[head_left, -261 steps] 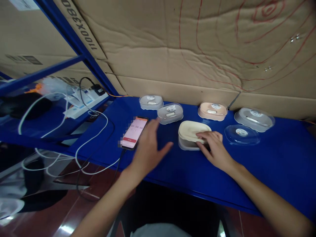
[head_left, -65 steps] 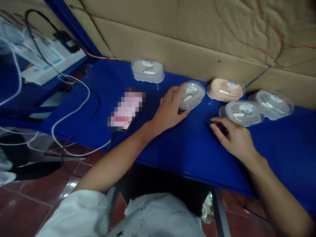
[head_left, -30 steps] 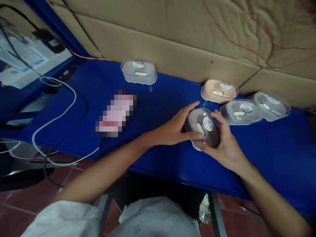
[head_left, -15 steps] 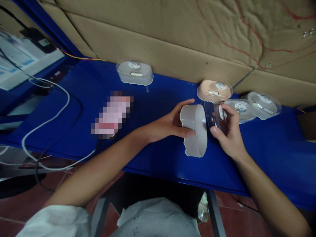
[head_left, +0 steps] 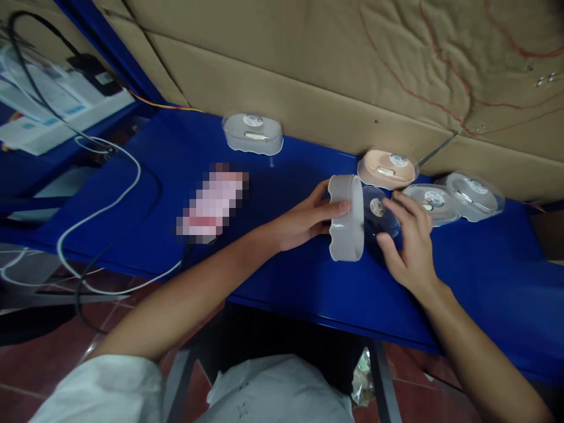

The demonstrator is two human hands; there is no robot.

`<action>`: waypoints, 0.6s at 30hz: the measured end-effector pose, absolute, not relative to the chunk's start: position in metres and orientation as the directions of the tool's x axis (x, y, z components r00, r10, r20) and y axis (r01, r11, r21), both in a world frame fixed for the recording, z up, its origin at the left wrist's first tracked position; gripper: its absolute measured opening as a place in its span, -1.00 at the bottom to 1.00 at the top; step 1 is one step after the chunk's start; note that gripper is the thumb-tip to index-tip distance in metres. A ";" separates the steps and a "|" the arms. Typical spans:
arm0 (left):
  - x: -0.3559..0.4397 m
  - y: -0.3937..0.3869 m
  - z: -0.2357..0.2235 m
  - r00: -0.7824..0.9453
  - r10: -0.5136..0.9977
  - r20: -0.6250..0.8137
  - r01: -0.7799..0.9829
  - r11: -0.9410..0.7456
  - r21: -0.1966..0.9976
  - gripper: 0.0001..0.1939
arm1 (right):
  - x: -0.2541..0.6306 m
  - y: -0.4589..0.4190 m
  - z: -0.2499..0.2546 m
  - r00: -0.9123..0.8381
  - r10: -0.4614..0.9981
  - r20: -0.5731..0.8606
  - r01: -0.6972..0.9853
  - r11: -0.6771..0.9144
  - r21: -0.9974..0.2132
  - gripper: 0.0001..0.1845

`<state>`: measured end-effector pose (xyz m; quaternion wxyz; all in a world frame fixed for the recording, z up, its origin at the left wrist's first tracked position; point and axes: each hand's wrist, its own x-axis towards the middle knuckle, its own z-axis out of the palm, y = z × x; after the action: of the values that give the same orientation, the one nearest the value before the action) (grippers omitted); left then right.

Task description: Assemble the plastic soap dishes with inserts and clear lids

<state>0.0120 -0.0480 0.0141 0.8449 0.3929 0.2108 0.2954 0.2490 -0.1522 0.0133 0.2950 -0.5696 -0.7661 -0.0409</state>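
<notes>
My left hand [head_left: 304,220] grips a grey oval box base [head_left: 346,218], tilted up on its edge over the blue table [head_left: 282,264]. My right hand [head_left: 408,244] presses its fingers on the clear lid [head_left: 379,215], which carries a round sticker and lies low on the table right beside the base. Lid and base are apart from each other.
Closed oval boxes stand along the cardboard back wall: a grey one [head_left: 252,133] at the left, a peach one [head_left: 386,168], and two clear-lidded ones [head_left: 429,202] [head_left: 474,195] at the right. A phone [head_left: 212,202] with its cable lies left of my hands. Cables [head_left: 101,200] hang off the left edge.
Both hands took the grey box from the back row, then pulled its clear lid off. The lid has gone down to the table under my right hand; the base turned further upright.
</notes>
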 end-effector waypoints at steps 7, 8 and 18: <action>0.015 -0.048 0.004 0.733 0.668 -0.127 -0.229 0.418 0.879 0.00 | 0.236 -0.163 0.006 -0.437 0.831 0.345 0.784 0.540 -0.307 -0.38; 0.015 -0.048 0.003 0.734 0.670 -0.113 -0.215 0.388 0.896 0.03 | 0.238 -0.162 0.003 -0.440 0.837 0.326 0.780 0.536 -0.322 -0.39; 0.019 -0.054 0.004 0.685 0.726 -0.061 -0.216 0.283 0.935 0.15 | 0.230 -0.161 0.003 -0.298 0.872 0.388 0.774 0.458 -0.437 -0.42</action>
<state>0.0188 -0.0536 0.0035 0.7612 0.5129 0.2486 0.3093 0.2297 -0.1609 0.0026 0.2954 -0.5137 -0.8012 0.0834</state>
